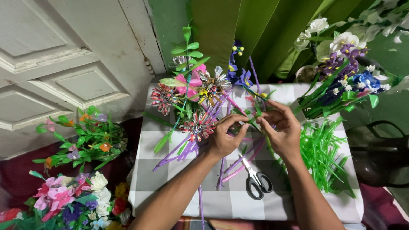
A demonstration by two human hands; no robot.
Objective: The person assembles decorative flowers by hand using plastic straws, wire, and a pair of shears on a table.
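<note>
Checked cloth (179, 187) covers the table; we pinch a green stem (252, 122) at centre, left hand (223, 138) and right hand (281, 132) both curled tight on it. Scissors (257, 179) lie at 6 o'clock from it.

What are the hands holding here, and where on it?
Both hands, left hand and right hand, pinch a small green leaf piece between their fingertips, one at each end.
</note>
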